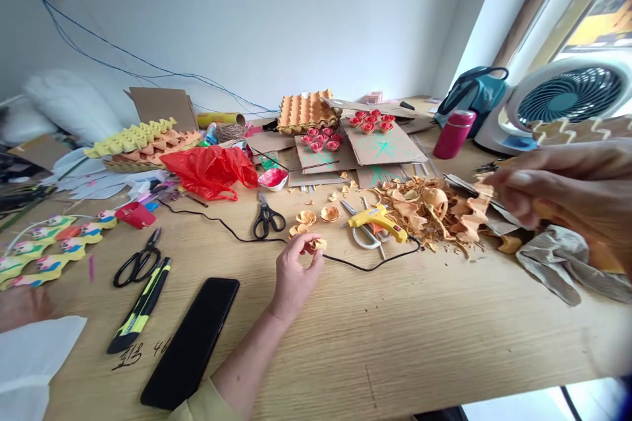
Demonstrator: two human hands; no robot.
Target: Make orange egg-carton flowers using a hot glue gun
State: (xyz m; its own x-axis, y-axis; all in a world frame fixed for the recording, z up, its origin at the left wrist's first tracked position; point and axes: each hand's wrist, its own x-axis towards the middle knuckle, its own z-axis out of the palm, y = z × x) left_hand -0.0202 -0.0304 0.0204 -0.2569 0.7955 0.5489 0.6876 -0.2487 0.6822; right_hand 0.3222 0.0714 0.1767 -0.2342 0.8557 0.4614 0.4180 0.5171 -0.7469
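My left hand point(297, 276) pinches a small orange flower cup point(318, 245), cut from egg-tray pulp, above the middle of the table. Just behind it lie similar cups, one point(305, 218) beside another point(330, 213). My right hand point(567, 191) is raised close to the camera at the right, its thumb and fingers pressed together; whatever is between them is hidden. A yellow hot glue gun point(378, 220) lies between the hands, over white-handled scissors point(364, 237). Beyond the glue gun is a heap of orange pulp scraps point(419, 207).
Black scissors point(268, 220), a cutter knife point(141, 306) and a phone point(191, 342) lie to the left. Red flowers point(371, 120) stand on cardboard behind. A fan point(567, 102) and pink bottle point(453, 135) stand right. Another person's white sleeve point(34, 362) shows at left.
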